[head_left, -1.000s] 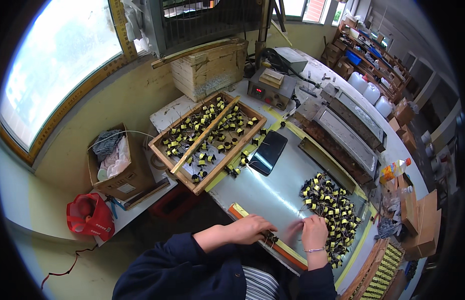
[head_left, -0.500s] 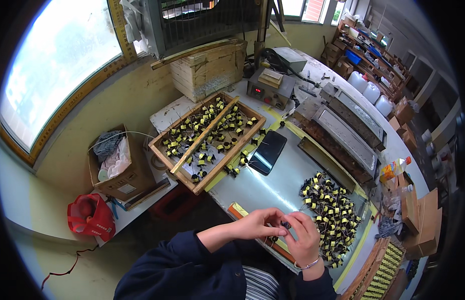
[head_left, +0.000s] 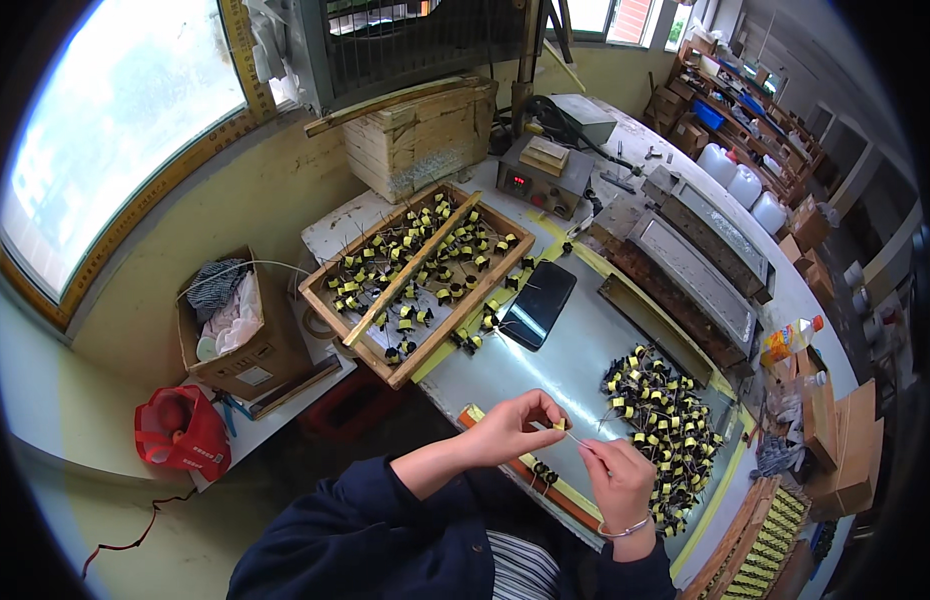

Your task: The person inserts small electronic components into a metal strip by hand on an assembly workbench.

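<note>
Over the near edge of the bench, my left hand (head_left: 513,430) pinches a small yellow-wrapped coil (head_left: 559,424), mostly hidden by the fingertips. My right hand (head_left: 620,482), just right of it, grips the thin wire lead (head_left: 575,438) that runs from the coil, between thumb and forefinger. Beyond my right hand lies a heap of black and yellow coils (head_left: 673,425) with wire legs. Below my left hand a few more coils (head_left: 541,472) sit in a row along an orange-edged strip (head_left: 575,508).
A wooden tray (head_left: 465,313) of similar coils stands at the far left of the bench. Near it lie a black phone (head_left: 538,305) and a control box (head_left: 541,180) with a red display. Metal troughs (head_left: 690,280) line the right, with a bottle (head_left: 790,340) beyond.
My hands have drawn apart, the right moving down and to the right. A wire now shows stretched between them, and the row of coils below is more exposed.
</note>
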Demonstrator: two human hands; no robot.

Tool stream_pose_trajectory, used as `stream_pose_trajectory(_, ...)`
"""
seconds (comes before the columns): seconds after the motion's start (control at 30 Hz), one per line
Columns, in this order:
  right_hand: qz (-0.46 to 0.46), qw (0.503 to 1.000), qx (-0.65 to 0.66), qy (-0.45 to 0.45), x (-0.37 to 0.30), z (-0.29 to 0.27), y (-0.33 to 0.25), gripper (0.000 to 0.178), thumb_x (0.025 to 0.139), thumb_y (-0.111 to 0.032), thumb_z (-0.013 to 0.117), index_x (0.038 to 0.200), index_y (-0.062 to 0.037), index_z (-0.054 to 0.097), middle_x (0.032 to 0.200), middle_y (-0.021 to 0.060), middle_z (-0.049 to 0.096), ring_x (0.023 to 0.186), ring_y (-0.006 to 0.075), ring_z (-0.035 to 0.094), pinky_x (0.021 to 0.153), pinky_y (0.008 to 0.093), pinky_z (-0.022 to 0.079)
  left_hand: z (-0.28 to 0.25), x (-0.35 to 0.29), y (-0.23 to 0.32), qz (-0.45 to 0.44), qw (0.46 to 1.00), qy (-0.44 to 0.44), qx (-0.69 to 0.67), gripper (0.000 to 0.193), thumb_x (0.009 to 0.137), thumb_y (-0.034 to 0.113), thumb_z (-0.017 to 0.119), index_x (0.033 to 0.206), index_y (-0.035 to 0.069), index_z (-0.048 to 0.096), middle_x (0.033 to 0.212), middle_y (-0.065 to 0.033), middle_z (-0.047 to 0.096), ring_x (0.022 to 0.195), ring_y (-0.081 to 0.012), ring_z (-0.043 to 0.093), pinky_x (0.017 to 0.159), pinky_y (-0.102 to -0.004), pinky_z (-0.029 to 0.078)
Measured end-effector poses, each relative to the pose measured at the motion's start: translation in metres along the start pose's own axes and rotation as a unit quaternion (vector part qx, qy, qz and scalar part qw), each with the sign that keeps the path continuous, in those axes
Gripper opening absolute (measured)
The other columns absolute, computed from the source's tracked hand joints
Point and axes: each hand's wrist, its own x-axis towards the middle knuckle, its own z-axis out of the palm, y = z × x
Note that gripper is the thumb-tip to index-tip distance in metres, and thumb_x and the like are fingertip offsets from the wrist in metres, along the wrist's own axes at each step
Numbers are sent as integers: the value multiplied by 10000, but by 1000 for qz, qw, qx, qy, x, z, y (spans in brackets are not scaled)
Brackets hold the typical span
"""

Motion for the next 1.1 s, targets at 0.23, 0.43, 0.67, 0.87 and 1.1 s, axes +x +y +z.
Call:
stream_pose_trajectory(0.23, 151, 968, 199, 25, -1, 7, -7, 77, 786, 27, 662, 861, 34, 677, 745, 79, 649, 578, 111, 619, 513, 203, 488, 9, -1, 12, 41, 966, 29, 253, 279, 844, 155, 660, 1100, 72, 588, 1079, -55, 619, 956, -146, 589, 782, -283, 490)
stream_pose_trajectory(0.43, 133, 965, 216, 63, -1, 16, -6, 107, 809, 21, 637, 912, 35, 664, 763, 89, 656, 593, 118, 630, 525, 211, 502, 14, 2, 9, 57, 937, 21, 344, 299, 830, 189, 671, 1116, 106, 641, 1049, -81, 647, 911, -181, 609, 734, -279, 494)
stream_pose_trajectory(0.67, -12, 998, 68, 13, 3, 9, -1, 89, 821, -17, 622, 904, 1, 651, 753, 91, 651, 581, 167, 641, 513, 249, 498, 6, 5, 8, 70, 950, -27, 303, 287, 815, 126, 668, 1089, 51, 630, 1011, -93, 642, 871, -226, 613, 764, -320, 497)
stream_pose_trajectory(0.87, 42, 981, 177, -66, 5, -1, 2, 75, 838, -48, 616, 889, -11, 658, 748, 86, 653, 592, 165, 648, 529, 251, 505, 1, 7, 15, 193, 895, -83, 393, 283, 715, 50, 724, 974, 40, 610, 1020, -60, 626, 959, -252, 577, 831, -354, 471)
stream_pose_trajectory(1.1, 156, 960, 223, -64, 7, 5, 9, 120, 835, -110, 656, 854, 6, 632, 723, 85, 641, 612, 147, 654, 563, 223, 519, -2, 8, 9, 187, 913, -94, 351, 285, 720, 45, 719, 982, 39, 609, 1027, -62, 623, 958, -253, 579, 829, -357, 471)
